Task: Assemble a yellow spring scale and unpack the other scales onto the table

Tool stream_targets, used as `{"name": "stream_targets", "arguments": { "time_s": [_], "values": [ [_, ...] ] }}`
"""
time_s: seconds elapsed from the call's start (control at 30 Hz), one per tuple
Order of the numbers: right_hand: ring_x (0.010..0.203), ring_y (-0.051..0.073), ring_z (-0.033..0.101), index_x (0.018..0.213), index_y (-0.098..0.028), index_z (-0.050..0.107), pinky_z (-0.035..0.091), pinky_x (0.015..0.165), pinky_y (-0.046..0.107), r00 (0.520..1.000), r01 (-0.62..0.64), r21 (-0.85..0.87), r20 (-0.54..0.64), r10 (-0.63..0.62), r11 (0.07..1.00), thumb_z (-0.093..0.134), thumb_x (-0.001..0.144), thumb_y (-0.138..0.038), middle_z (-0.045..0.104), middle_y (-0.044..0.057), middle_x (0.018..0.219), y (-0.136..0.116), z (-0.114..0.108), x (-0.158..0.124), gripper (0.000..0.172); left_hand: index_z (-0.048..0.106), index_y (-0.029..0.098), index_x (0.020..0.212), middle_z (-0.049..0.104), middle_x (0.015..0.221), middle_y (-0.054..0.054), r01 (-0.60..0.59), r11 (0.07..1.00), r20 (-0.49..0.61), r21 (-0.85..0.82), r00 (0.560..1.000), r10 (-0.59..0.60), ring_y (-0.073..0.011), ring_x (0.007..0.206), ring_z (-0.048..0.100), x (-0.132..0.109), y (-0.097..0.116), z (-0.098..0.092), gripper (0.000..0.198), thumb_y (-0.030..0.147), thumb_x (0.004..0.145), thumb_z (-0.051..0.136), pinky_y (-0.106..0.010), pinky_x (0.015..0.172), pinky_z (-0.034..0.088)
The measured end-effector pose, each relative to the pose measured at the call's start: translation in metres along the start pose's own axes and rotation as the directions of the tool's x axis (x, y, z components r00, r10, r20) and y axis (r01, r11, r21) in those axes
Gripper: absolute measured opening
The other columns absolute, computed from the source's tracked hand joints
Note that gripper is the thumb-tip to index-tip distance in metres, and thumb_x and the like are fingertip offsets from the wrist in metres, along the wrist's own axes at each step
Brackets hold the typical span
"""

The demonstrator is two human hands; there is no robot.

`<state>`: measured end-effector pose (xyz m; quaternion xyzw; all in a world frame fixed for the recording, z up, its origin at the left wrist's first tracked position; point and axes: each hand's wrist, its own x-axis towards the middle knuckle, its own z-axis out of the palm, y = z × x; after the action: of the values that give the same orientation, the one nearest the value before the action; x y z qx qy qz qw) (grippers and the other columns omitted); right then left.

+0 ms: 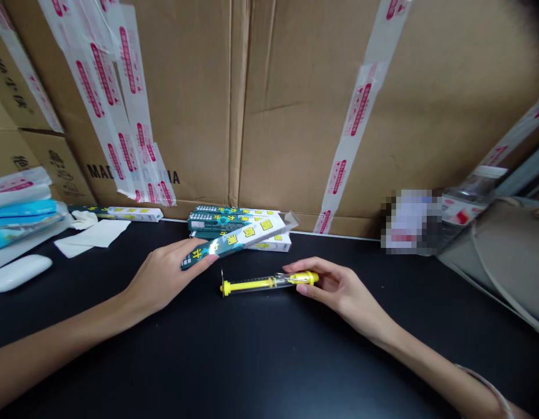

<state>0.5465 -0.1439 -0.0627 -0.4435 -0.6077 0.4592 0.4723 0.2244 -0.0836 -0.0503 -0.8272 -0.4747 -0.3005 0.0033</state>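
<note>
My left hand point(171, 270) is closed around the lower end of a slim green and white carton point(241, 238). This carton tilts up to the right, and a clear plastic piece stands out at its far end. A tubular spring scale point(252, 285), clear with yellow ends and a yellow inner rod, lies level just above or on the black table. My right hand point(334, 285) pinches its right end between thumb and fingers. A metal hook sticks up at the scale's left end. Behind the held carton is a stack of similar cartons point(204, 220), partly covered by it.
Large taped cardboard boxes point(199, 105) wall off the back of the black table point(269, 361). On the left are another slim carton point(136, 213), white tissues point(92, 235), a blue packet point(22, 218) and a white rounded object point(20, 273). A plastic bottle point(465, 201) and a beige bag point(505, 256) stand right.
</note>
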Motion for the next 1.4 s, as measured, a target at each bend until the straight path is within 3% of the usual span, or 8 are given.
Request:
{"name": "stream_targets", "arguments": {
  "time_s": [0.13,0.27,0.6,0.77,0.93,1.13,1.3,1.4],
  "values": [
    [0.107,0.026,0.067,0.105,-0.024,0.076,0.050,0.099,0.040,1.000,-0.003,-0.056,0.013,0.004,0.998,0.081,0.078,-0.038,0.075,0.007,0.113,0.001,0.001,-0.001,0.031,0.051,0.036,0.141,0.065,0.132,-0.003,-0.159,0.986,0.070,-0.056,0.984,0.162,-0.0230,0.112,0.067,-0.001,0.002,-0.004,0.039,0.036,0.105,0.037,-0.034,0.093,0.054],
    [0.107,0.026,0.067,0.108,-0.024,0.075,0.050,0.098,0.039,0.999,-0.003,-0.123,0.032,0.007,0.992,0.078,0.080,-0.036,0.075,0.006,0.114,0.001,0.002,-0.003,0.030,0.064,0.045,0.129,0.057,0.135,-0.005,-0.376,0.926,0.098,0.047,0.924,0.370,-0.0248,0.115,0.063,-0.004,-0.001,-0.003,0.058,0.010,0.100,0.028,-0.036,0.089,0.056],
    [0.108,0.027,0.068,0.111,-0.028,0.073,0.050,0.101,0.043,0.999,0.006,-0.275,0.045,0.007,0.962,0.073,0.084,-0.035,0.074,0.004,0.116,0.003,0.001,-0.003,0.028,0.074,0.035,0.112,0.054,0.128,-0.010,-0.445,0.893,0.109,0.062,0.893,0.437,-0.0249,0.105,0.064,-0.002,0.003,-0.004,0.035,0.045,0.103,0.042,-0.037,0.087,0.056],
    [0.109,0.027,0.067,0.114,-0.025,0.071,0.050,0.101,0.044,0.998,0.013,-0.326,0.057,0.005,0.945,0.071,0.085,-0.033,0.073,0.005,0.118,0.004,0.000,-0.003,0.030,0.074,0.023,0.101,0.053,0.127,-0.019,-0.507,0.856,0.086,0.099,0.861,0.501,-0.0385,0.109,0.058,-0.004,0.007,-0.008,0.069,0.083,0.071,0.059,-0.051,0.079,0.056],
    [0.105,0.027,0.068,0.113,-0.025,0.070,0.052,0.096,0.043,0.998,0.032,-0.373,0.064,-0.008,0.927,0.068,0.086,-0.032,0.074,0.005,0.114,0.003,0.000,-0.002,0.028,0.069,0.019,0.088,0.054,0.125,-0.020,-0.505,0.850,0.042,0.147,0.862,0.505,-0.0373,0.109,0.058,-0.007,0.014,-0.007,0.047,0.065,0.077,0.070,-0.049,0.078,0.056],
    [0.108,0.027,0.066,0.113,-0.027,0.070,0.050,0.097,0.043,0.998,0.036,-0.390,0.063,-0.012,0.920,0.066,0.089,-0.035,0.073,0.004,0.115,0.006,-0.001,-0.003,0.026,0.067,0.021,0.085,0.055,0.124,-0.016,-0.513,0.849,0.052,0.125,0.858,0.511,-0.0312,0.109,0.059,-0.006,0.015,-0.004,0.015,0.036,0.088,0.066,-0.043,0.078,0.057],
    [0.115,0.026,0.062,0.117,-0.026,0.068,0.048,0.099,0.040,1.000,0.006,-0.293,0.022,0.000,0.956,0.063,0.091,-0.043,0.070,0.006,0.123,0.005,-0.001,-0.002,0.031,0.066,0.019,0.087,0.058,0.118,-0.017,-0.527,0.838,0.082,0.137,0.850,0.521,-0.0308,0.109,0.060,-0.005,0.014,-0.004,0.018,0.028,0.097,0.054,-0.041,0.076,0.058],
    [0.114,0.026,0.062,0.116,-0.025,0.068,0.048,0.097,0.038,1.000,-0.001,-0.271,0.009,0.003,0.963,0.062,0.092,-0.045,0.070,0.007,0.121,0.005,-0.002,-0.001,0.032,0.065,0.018,0.087,0.057,0.118,-0.018,-0.489,0.862,0.085,0.134,0.872,0.481,-0.0317,0.112,0.059,-0.005,0.014,-0.004,0.020,0.027,0.098,0.051,-0.044,0.079,0.057]
  ]
}}
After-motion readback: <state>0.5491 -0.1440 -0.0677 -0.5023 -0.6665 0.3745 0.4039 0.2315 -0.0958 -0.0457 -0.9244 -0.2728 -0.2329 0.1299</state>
